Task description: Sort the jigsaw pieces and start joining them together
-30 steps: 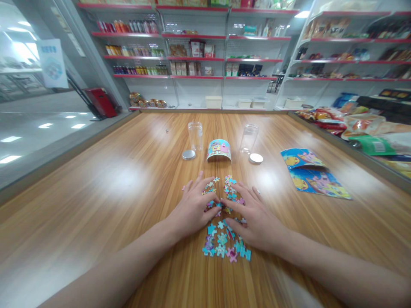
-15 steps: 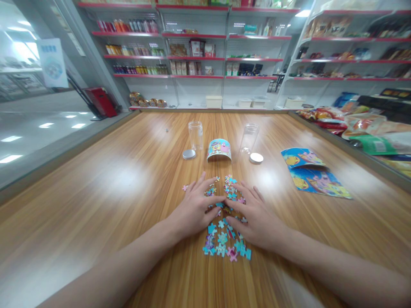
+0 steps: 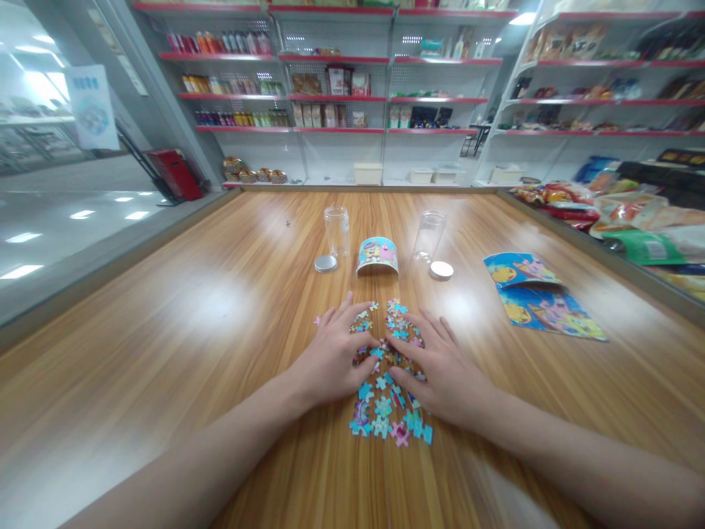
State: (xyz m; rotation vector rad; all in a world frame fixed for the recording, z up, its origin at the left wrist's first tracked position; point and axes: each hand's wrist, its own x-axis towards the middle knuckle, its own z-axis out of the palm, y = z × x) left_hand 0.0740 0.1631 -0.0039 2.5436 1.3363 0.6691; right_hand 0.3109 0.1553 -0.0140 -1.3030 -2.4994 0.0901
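Head view shows you jigsaw pieces (image 3: 381,383) scattered loose in front of you, most of them in an upright patch between and under your two hands, their colours mainly light blue with some pink, yellow and purple. Your left hand (image 3: 333,360) reaches over the left side of the patch, its fingers spread and the thumb parted from the index finger; your right hand (image 3: 440,367) mirrors it opposite, index finger and thumb likewise apart. You have no piece visibly gripped in either, though you cannot tell what the fingertips touch underneath. Just beyond the patch, an arched cartoon card (image 3: 377,253) stands on the wood-grain surface (image 3: 192,382). A clear jar (image 3: 337,231) stands beyond it to your left, with a silver lid (image 3: 326,263) near its base; another transparent jar (image 3: 429,236) and a white-topped lid (image 3: 441,270) are to your right. Farther right lie blue cartoon sheets (image 3: 551,312), the upper one bowed. Stocked shelves (image 3: 335,131) line the wall behind.
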